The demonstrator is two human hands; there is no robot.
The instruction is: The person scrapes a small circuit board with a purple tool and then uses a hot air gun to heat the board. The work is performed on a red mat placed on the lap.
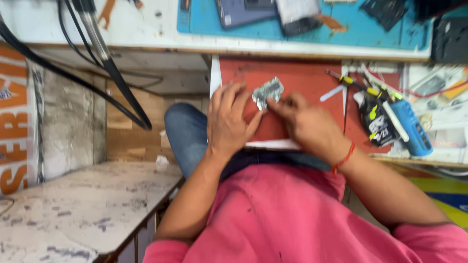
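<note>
My left hand [228, 122] lies flat, fingers spread on the smooth red mat [297, 83]; right hand [304, 124] pinches a crinkly silver foil-like piece [267, 92]. Pic's blurry, worktop cluttered w/ tools.

Both hands are crowding the near half of the red mat [297, 80], the left hand [229, 122] and right hand [304, 122] closing around the small silvery piece [267, 91]. Bare mat is lying open beyond them; screwdrivers [353, 84] and a blue bottle [412, 127] are blocking the right side.
</note>
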